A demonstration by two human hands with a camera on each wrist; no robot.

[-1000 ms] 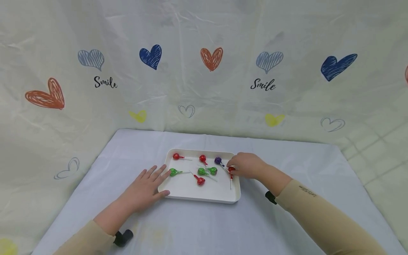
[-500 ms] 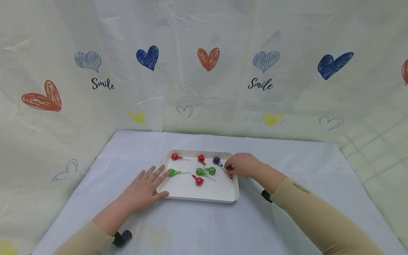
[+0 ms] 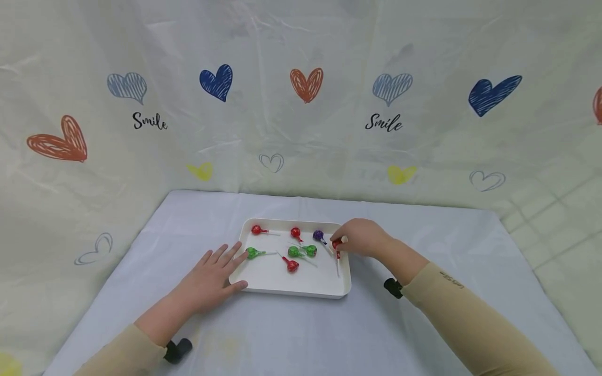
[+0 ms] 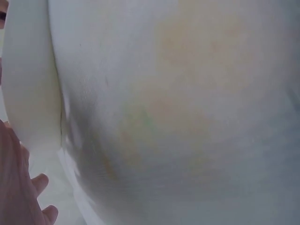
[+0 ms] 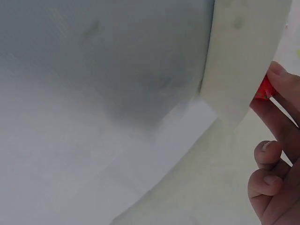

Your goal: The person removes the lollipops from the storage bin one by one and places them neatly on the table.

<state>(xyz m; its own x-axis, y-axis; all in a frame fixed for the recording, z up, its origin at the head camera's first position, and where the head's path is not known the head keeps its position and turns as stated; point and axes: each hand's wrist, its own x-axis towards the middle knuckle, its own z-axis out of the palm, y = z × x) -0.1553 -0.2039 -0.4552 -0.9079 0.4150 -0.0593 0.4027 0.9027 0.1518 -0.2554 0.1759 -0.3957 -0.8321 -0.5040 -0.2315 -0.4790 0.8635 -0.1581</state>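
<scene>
1. While the other sweets lie loose, one red lollipop (image 3: pixel 336 244) is in the grasp of the right hand (image 3: pixel 361 237) at the right end of the white tray (image 3: pixel 287 284); whether it touches the tray floor, I cannot tell.
2. The right fingers pinch it by its wrapped head, with two other fingers curled clear. The stick points toward the tray's near side; gripping the round end seems likely to give the surest hold and leave the stick free.
3. Just beside that grip, toward the tray's far side, lies a purple lollipop (image 3: pixel 318 235), its stick slanting to the tray's right end.
4. About the tray's middle, two green lollipops (image 3: pixel 293 251) lie close together, and nearer me a loose red one (image 3: pixel 291 266) lies askew.
5. Along the tray's far side rest two more red ones (image 3: pixel 256 230); a single green one (image 3: pixel 253 253) lies by the left end.
6. The left hand (image 3: pixel 209 277) grasps nothing: its fingers are spread at the tray's left end, probably to steady it.
7. Beneath the tray is a white cloth (image 3: pixel 301 334); beyond it hangs a heart-printed backdrop (image 3: pixel 343 31).
</scene>
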